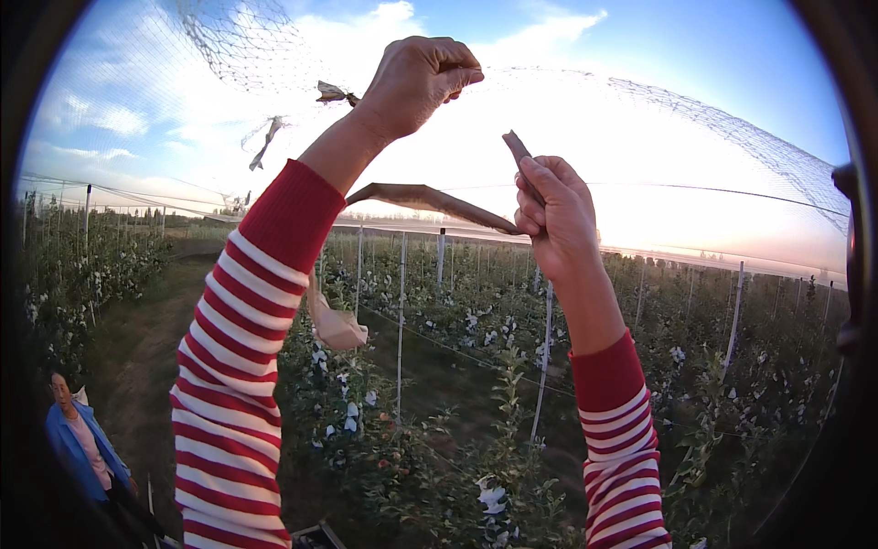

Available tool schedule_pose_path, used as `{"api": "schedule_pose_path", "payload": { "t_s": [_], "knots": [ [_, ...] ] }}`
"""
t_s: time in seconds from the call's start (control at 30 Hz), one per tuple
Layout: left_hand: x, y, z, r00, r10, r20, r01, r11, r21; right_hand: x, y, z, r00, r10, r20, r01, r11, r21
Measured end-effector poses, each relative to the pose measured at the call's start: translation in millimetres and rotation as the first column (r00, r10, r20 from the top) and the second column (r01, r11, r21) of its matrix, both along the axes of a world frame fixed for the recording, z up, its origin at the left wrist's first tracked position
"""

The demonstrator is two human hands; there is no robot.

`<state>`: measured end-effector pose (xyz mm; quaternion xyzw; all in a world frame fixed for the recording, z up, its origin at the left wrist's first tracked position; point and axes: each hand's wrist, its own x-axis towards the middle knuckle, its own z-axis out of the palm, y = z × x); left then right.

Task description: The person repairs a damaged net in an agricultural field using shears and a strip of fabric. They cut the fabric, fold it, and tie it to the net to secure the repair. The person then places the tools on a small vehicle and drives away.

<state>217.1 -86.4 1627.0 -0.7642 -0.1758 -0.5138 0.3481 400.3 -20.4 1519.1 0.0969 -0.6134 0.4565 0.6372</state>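
Note:
High in front of me, my left hand (419, 84) is closed in a pinch where the edge of the netting (640, 89) meets its fingertips; glare washes out the mesh there. Lower and to the right, my right hand (560, 212) is closed around a brown cloth strip (430, 199). One short end of the strip sticks up above the fist. Its long part runs left behind my left forearm, and a paler end hangs down beside the sleeve. Left of my left wrist, a knotted strip (335, 92) and another dangling strip (267, 144) hang by the netting.
Rows of leafy plants with white pieces among them (492, 499) stretch below, with pale posts (402, 320) and thin wires between. A person in a blue jacket (82, 453) stands at lower left beside a dirt path (137, 339). A dark-edged object (315, 535) shows at the bottom.

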Motion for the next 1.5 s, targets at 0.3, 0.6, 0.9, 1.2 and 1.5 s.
{"api": "schedule_pose_path", "payload": {
  "t_s": [0.3,0.6,0.9,1.2,1.5],
  "knots": [
    [-16.8,-44.3,-15.2,0.989,-0.142,0.028,0.144,0.984,-0.107,-46.9,-60.3,20.2,0.963,-0.195,-0.187,0.234,0.949,0.212],
    [-31.1,-64.2,-26.7,0.903,-0.424,0.072,0.43,0.893,-0.134,-70.2,-86.8,32.8,0.814,-0.468,-0.344,0.564,0.779,0.274],
    [-34.5,-66.0,-38.0,0.883,-0.452,0.124,0.458,0.889,-0.019,-83.7,-108.7,7.6,0.754,-0.505,-0.419,0.631,0.734,0.252],
    [-37.9,-70.8,-49.3,0.83,-0.543,0.129,0.558,0.811,-0.176,-98.2,-114.7,20.1,0.86,-0.37,-0.351,0.462,0.857,0.228],
    [-18.6,-68.4,-49.5,0.896,-0.306,0.322,0.39,0.889,-0.239,-91.8,-90.8,1.5,0.667,-0.63,-0.398,0.738,0.634,0.231]
  ]
}}
